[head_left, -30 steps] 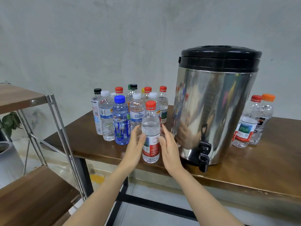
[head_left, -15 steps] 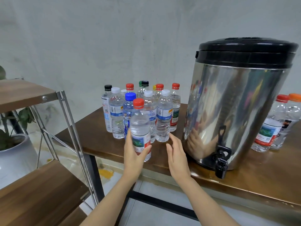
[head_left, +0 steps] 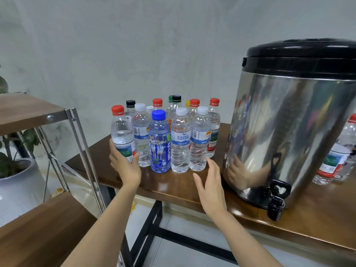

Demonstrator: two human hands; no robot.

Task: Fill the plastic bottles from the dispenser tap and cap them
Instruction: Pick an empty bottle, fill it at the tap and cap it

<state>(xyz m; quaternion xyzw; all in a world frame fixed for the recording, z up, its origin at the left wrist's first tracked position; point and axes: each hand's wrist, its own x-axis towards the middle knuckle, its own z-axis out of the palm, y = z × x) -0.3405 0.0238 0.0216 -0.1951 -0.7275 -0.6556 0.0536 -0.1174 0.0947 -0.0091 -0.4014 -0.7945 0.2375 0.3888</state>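
Note:
My left hand (head_left: pixel 124 166) grips a capped clear bottle with a red cap (head_left: pixel 121 132) by its lower body, at the left end of a cluster of several capped bottles (head_left: pixel 180 139) on the brown table (head_left: pixel 173 185). The bottle is upright and holds water. My right hand (head_left: pixel 211 185) hovers over the table with fingers straight, empty, between the cluster and the steel dispenser (head_left: pixel 296 120). The dispenser's black tap (head_left: pixel 276 202) hangs over the table's front edge.
Two more bottles (head_left: pixel 339 157) stand right of the dispenser. A metal-framed wooden shelf unit (head_left: pixel 48 218) is at the left, close to the table's corner, with a potted plant (head_left: pixel 17 182) behind it. A grey wall backs the table.
My left hand has carried the red-capped bottle leftward to the left end of the cluster. My right hand has let go of it and stays open over the table.

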